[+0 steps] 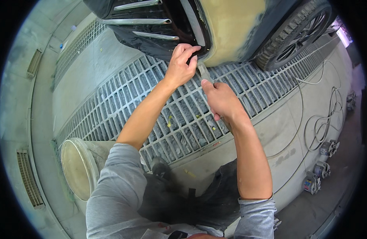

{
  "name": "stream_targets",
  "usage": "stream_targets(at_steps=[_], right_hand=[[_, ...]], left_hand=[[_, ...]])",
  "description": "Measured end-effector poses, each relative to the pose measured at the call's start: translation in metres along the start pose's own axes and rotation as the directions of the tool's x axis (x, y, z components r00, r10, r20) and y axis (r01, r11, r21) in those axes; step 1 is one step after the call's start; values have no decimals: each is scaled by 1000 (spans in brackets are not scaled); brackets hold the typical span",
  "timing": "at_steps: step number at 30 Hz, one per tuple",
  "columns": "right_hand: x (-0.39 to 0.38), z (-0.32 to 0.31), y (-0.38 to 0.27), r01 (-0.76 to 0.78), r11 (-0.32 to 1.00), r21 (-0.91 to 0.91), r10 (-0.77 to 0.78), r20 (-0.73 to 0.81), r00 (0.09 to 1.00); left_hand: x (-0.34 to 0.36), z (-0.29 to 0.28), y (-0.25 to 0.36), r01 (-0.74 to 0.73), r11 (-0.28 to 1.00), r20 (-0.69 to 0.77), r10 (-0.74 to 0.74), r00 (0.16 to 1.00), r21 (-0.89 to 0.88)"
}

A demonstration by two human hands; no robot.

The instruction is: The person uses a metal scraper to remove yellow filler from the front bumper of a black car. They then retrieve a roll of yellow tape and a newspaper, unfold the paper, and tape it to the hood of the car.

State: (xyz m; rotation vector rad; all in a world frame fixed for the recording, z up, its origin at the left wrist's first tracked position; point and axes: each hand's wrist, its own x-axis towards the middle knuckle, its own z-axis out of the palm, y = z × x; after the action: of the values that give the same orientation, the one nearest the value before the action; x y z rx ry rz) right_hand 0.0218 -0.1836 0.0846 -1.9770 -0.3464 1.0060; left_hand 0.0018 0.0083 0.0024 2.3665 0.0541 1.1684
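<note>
At the lower corner of a car bumper (205, 40), my left hand (182, 65) rests its bent forefinger against the dark trim. Its thumb stands apart from the forefinger, and I see nothing between them. My right hand (223, 99) is closed round a scraper (203, 71) with a flat, grey-crusted blade, which points up toward the bumper's lower edge just right of my left fingers. Most of its handle is hidden in my palm. A yellowish filler patch (235, 28) covers the bumper's side, and chrome strips (141, 22) cross the dark grille.
The car's wheel (295, 36) stands at the right. Below the bumper runs a metal floor grating (151, 107). A whitish bucket (81, 169) is by my left elbow. Hoses (326, 119) coil on the right floor, near several small machine-like items (313, 182).
</note>
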Motion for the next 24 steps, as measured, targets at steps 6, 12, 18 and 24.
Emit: stream_targets(at_steps=[6,12,18,24], right_hand=[[-7,-6,-2,-11,1000,28,11,-25,1000],[1,0,-4,-6,999,-33,8,35,999],[3,0,-4,-13,997,-75,19,75,997],[1,2,-2,14,1000,-15,-14,43,999]], left_hand=[[4,0,-1,-39,998,-33,41,999,52],[4,0,-11,-110,990,-62,116,991,94],[2,-2,-17,-149,985,-39,153,987,90],[2,-8,-19,-146,986,5,146,989,74]])
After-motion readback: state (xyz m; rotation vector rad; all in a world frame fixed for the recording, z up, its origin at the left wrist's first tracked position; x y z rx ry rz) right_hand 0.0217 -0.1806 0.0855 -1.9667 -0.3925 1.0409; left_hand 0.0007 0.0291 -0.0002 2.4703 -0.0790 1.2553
